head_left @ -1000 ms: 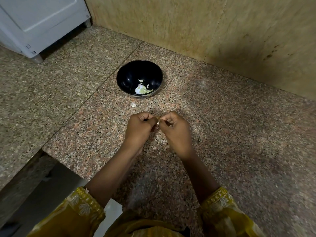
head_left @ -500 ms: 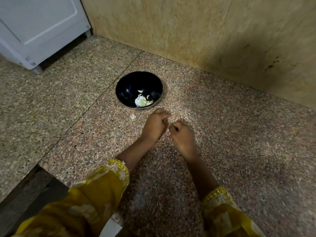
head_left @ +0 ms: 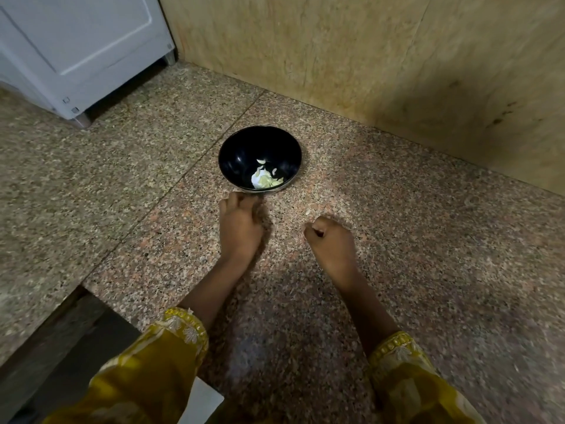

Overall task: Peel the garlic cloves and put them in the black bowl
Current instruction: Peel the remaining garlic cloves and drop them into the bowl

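Just beyond left fingers [head_left: 237,199], black bowl [head_left: 241,151].

The left sleeve [head_left: 153,368] and right sleeve [head_left: 409,384] were mustard-yellow cloth — loose, with paler patches. Each cuff carried a band of yellow embroidery and pale motifs, perhaps flowers. Forearms ran bare from cuffs to left hand [head_left: 241,231] and right hand [head_left: 331,243].

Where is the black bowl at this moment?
In the head view, the black bowl stands on the stone counter near the middle, just beyond the left hand and before the beige wall.
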